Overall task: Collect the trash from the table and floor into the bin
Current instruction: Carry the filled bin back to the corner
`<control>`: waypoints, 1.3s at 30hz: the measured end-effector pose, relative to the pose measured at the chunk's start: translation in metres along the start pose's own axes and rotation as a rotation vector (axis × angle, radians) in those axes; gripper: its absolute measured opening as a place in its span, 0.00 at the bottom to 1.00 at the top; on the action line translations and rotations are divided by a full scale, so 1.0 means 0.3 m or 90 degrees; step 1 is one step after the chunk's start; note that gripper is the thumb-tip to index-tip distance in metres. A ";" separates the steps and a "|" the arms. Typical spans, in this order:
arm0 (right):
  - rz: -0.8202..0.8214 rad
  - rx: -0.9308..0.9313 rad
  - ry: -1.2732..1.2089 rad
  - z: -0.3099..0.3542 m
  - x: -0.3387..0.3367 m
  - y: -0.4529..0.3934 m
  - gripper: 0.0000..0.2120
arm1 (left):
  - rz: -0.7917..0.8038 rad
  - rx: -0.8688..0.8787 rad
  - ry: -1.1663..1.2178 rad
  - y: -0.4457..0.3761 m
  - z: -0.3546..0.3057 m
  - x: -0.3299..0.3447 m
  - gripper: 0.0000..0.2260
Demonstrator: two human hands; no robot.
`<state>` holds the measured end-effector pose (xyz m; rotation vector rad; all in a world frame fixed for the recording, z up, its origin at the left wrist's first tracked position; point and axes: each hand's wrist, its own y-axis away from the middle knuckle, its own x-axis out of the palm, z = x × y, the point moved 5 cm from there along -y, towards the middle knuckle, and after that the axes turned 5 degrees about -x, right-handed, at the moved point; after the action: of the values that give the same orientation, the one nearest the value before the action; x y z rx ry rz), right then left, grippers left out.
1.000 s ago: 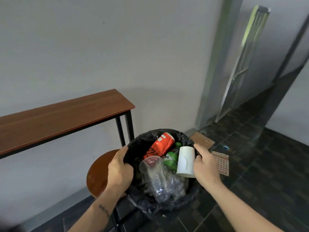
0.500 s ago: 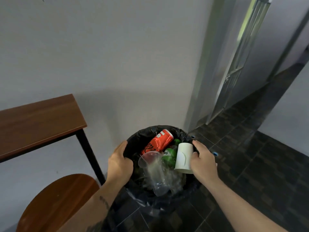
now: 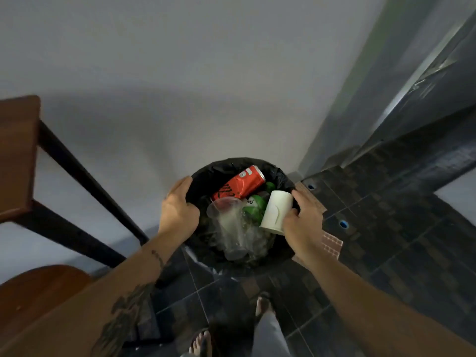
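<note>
Table [image 3: 18,155] edge at far left, stool [image 3: 38,292] below it. Your left hand [image 3: 177,210] grips the bin [image 3: 231,166] rim, fingers curled over the black liner. Inside the bin: red can [image 3: 238,185] at the back, clear plastic cup [image 3: 229,222] in front, green bottle [image 3: 253,204], white paper cup [image 3: 277,211] tilted at the right. Your right hand [image 3: 302,225] grips the right rim, touching the paper cup. Bin sits by the wall over the dark tiled floor [image 3: 386,240].

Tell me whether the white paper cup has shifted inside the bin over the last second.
No. The white paper cup leans as before at the bin rim's right side, beside the red can, against the right hand. Only the camera moved.
</note>
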<state>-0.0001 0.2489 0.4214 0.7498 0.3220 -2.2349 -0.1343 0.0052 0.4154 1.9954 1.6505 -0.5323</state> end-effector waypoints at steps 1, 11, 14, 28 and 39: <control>0.014 -0.004 0.004 -0.023 0.035 -0.047 0.24 | -0.010 -0.016 -0.004 -0.025 0.017 0.025 0.31; 0.175 -0.094 -0.024 -0.342 0.597 -0.376 0.26 | -0.184 -0.218 -0.007 -0.172 0.501 0.302 0.34; 0.202 -0.097 -0.049 -0.505 0.847 -0.416 0.25 | -0.241 -0.275 0.005 -0.215 0.760 0.415 0.34; 0.369 -0.126 -0.019 -1.068 1.688 -0.319 0.25 | -0.334 -0.354 -0.036 -0.282 1.691 0.726 0.32; 0.388 -0.170 -0.007 -1.143 1.830 -0.310 0.28 | -0.362 -0.402 -0.017 -0.223 1.839 0.830 0.29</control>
<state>-0.2276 0.1471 -0.1833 0.5923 0.3251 -1.5846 -0.1452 -0.1177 -0.1809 1.0650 2.0455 -0.1759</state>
